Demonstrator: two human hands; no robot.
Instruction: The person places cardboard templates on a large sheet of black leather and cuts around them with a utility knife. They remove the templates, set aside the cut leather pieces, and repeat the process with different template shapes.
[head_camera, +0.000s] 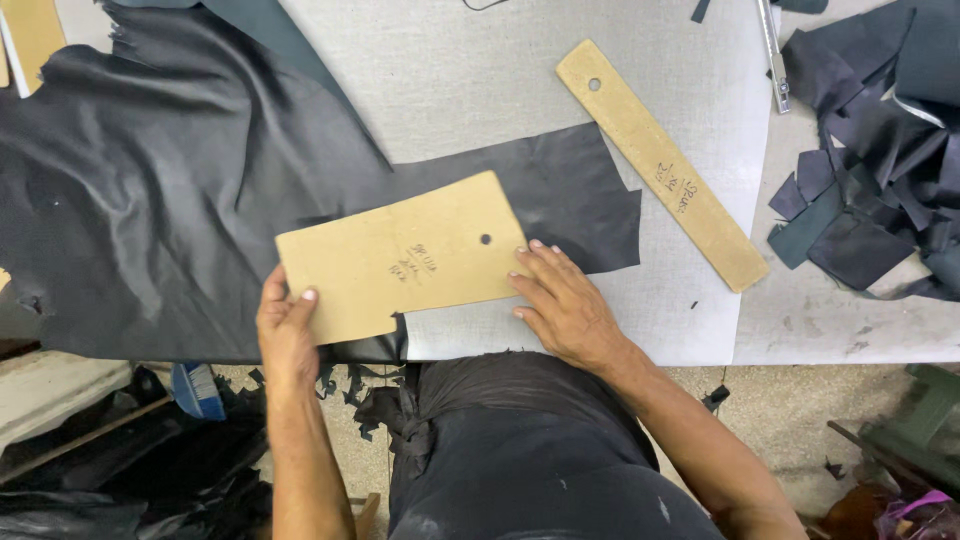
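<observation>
The cardboard template (400, 258), a tan card with one small round hole near its right end, is lying on the black leather sheet (150, 200) at the near edge of the grey cutting table (480, 70), its long axis running left to right and tilting slightly upward toward the right. Its lower left corner is being covered by the left hand (285, 325), which is gripping that edge with the thumb on top and the fingers hidden underneath. The right hand (560, 300) is lying open and flat, fingertips pressing the template's right edge. The leather is running out of view at the left. A long narrow cardboard strip (660, 165) is lying diagonally nearby, and black leather scraps (880, 150) are piling up at the right, partly cut off.
</observation>
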